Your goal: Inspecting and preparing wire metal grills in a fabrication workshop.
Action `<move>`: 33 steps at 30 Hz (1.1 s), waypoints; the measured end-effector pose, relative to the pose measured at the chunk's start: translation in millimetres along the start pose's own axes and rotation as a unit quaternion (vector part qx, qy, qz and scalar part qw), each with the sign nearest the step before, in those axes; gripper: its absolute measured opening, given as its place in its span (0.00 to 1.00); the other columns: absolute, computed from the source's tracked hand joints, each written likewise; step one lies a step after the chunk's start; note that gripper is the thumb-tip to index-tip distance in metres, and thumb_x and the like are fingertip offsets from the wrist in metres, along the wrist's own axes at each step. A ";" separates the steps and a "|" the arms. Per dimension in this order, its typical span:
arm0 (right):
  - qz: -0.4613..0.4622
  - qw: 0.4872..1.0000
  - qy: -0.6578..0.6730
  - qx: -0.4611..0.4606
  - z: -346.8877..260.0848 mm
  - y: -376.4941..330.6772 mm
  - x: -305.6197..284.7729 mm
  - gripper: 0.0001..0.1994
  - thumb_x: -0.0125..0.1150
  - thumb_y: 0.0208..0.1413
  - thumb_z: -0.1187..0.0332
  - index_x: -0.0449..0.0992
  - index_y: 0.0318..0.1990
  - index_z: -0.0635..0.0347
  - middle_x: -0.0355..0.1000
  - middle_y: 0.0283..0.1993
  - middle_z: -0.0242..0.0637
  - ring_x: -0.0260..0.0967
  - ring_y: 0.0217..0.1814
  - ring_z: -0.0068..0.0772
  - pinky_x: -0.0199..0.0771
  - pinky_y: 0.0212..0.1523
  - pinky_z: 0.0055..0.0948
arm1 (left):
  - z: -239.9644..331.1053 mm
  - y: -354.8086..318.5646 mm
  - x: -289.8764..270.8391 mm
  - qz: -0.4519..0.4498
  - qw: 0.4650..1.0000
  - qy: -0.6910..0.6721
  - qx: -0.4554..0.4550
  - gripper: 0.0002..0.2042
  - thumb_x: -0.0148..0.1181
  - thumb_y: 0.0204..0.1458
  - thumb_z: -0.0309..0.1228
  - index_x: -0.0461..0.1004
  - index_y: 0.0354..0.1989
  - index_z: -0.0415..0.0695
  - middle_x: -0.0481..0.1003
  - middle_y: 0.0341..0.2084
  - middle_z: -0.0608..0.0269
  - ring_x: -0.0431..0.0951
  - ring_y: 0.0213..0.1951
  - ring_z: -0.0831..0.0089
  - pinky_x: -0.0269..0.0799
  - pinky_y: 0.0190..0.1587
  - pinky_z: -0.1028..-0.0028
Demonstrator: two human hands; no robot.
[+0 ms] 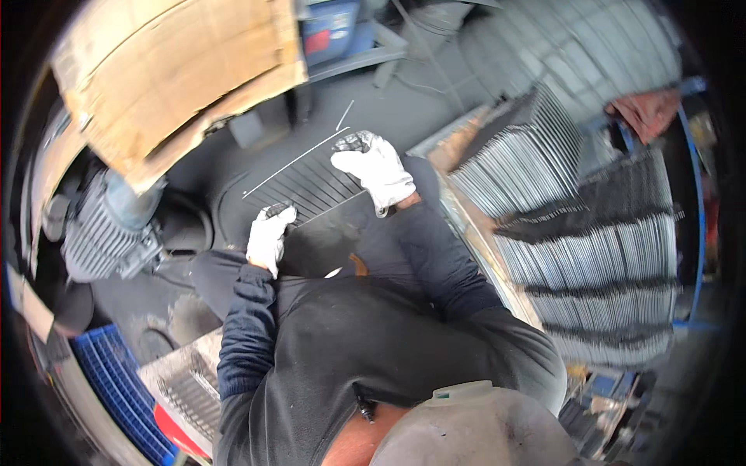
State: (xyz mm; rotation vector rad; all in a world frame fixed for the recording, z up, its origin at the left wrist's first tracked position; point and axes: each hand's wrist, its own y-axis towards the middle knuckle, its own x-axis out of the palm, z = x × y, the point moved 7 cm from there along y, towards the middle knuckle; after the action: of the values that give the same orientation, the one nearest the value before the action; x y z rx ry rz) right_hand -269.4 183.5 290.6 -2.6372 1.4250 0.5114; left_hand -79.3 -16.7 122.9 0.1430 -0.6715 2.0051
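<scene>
I hold a flat wire grid of thin parallel metal rods out in front of me, over the dark floor. My right hand, in a white glove with dark fingertips, grips the grid's right end near its far corner. My left hand, gloved the same way, holds the near left edge of the grid. Both forearms wear dark blue sleeves.
Tall stacks of similar wire grids fill the right side. A cardboard sheet lies on a machine at upper left, above a grey ribbed electric motor. A blue plastic crate and more grids sit at lower left.
</scene>
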 end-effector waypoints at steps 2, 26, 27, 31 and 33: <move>0.003 0.992 0.120 0.048 -43.6 -26.9 -28.6 0.11 0.76 0.54 0.67 0.83 0.41 0.62 0.82 0.37 0.31 0.77 0.39 0.23 0.77 0.42 0.26 | -23.1 3.3 8.8 -0.020 0.999 -0.003 -0.035 0.09 0.72 0.56 0.27 0.82 0.44 0.40 0.82 0.33 0.68 0.76 0.32 0.80 0.71 0.37 0.77; 0.417 0.529 -0.717 -0.178 -166.0 -124.0 -293.8 0.17 0.59 0.56 0.67 0.84 0.53 0.45 0.84 0.48 0.30 0.81 0.50 0.35 0.69 0.68 0.44 | -70.6 26.2 -61.5 -0.034 0.898 0.420 0.126 0.15 0.57 0.68 0.36 0.81 0.56 0.42 0.84 0.40 0.53 0.83 0.39 0.58 0.78 0.46 0.63; 0.406 0.533 -0.728 -0.147 -158.4 -124.6 -296.4 0.17 0.58 0.57 0.65 0.84 0.53 0.45 0.84 0.49 0.30 0.80 0.52 0.34 0.66 0.70 0.44 | -59.1 18.9 -41.5 -0.061 0.756 0.605 0.241 0.14 0.51 0.69 0.31 0.81 0.55 0.44 0.84 0.37 0.52 0.83 0.38 0.56 0.79 0.45 0.62; 0.400 0.533 -0.727 -0.165 -150.1 -120.2 -286.9 0.18 0.59 0.56 0.67 0.84 0.53 0.45 0.84 0.48 0.29 0.80 0.52 0.33 0.65 0.71 0.47 | -118.1 43.0 -83.0 0.053 0.983 0.157 -0.080 0.14 0.68 0.62 0.42 0.83 0.42 0.43 0.80 0.28 0.64 0.77 0.27 0.72 0.74 0.33 0.68; 0.403 0.525 -0.737 -0.137 -154.3 -125.3 -287.2 0.17 0.59 0.55 0.66 0.84 0.53 0.46 0.84 0.48 0.28 0.80 0.52 0.33 0.66 0.71 0.48 | -112.1 45.2 -67.3 0.025 0.983 0.177 -0.052 0.14 0.66 0.63 0.42 0.83 0.38 0.42 0.80 0.26 0.65 0.76 0.25 0.72 0.73 0.31 0.68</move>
State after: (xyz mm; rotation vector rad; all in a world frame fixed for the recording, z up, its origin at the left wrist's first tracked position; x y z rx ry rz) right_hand -273.2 443.5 523.7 -0.4211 1.5067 2.2854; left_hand -63.3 -27.9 -14.0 -0.2900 -0.5520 1.9695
